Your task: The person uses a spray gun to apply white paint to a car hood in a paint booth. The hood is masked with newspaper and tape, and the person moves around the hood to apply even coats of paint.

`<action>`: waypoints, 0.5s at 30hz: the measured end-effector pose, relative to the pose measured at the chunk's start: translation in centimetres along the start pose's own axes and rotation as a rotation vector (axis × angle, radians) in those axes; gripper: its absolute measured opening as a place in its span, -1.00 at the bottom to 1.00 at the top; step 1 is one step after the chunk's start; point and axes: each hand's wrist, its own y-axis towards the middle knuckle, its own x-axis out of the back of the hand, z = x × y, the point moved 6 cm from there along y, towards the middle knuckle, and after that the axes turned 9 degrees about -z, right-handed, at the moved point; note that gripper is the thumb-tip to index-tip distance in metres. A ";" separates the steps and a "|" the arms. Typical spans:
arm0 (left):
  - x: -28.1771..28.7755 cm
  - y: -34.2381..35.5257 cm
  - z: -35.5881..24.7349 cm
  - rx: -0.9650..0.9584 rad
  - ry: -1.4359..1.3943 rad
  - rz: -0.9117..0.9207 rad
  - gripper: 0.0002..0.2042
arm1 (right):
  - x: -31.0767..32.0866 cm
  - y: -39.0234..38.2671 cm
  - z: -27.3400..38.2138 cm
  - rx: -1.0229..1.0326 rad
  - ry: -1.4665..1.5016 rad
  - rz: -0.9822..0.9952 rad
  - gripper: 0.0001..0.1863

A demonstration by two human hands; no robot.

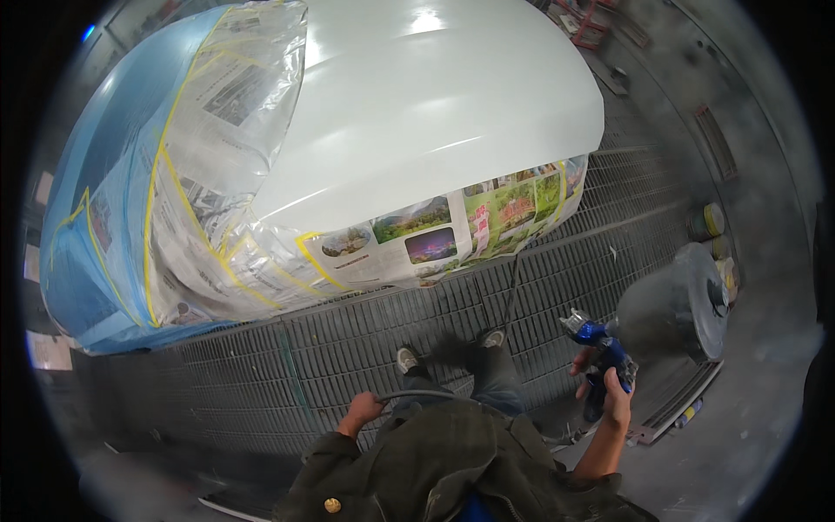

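Note:
My right hand (616,396) is closed round the handle of a blue spray gun (611,353) with a silver nozzle. A large grey paint cup (661,300) sits on the gun, tilted to the right. Lower and to the left, my left hand (360,411) grips a grey air hose (417,394), which runs across the front of my body toward my right side. Ahead of both hands, apart from the gun, lies a glossy white car hood (452,113). Printed masking paper (417,233), edged with yellow tape, covers the car's front below it.
Blue sheeting (113,200) and clear film (230,113) cover the car's left part. Under my feet is a slotted floor grating (348,348). Cans (706,222) stand by the right wall, near a loose grate (687,404). A red rack (591,24) stands far right.

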 end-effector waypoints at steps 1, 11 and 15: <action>-0.5 0.0 -0.8 -0.003 -0.023 -0.017 -0.57 | 1.0 0.2 0.2 -0.001 -0.004 -0.022 -0.24; -6.0 3.2 -13.3 0.078 -0.064 -0.053 -0.60 | 14.3 9.2 1.4 0.121 0.016 -0.023 -0.30; -7.6 5.7 -22.6 0.070 -0.043 -0.079 -0.58 | 22.6 12.9 2.6 0.104 0.014 -0.048 -0.31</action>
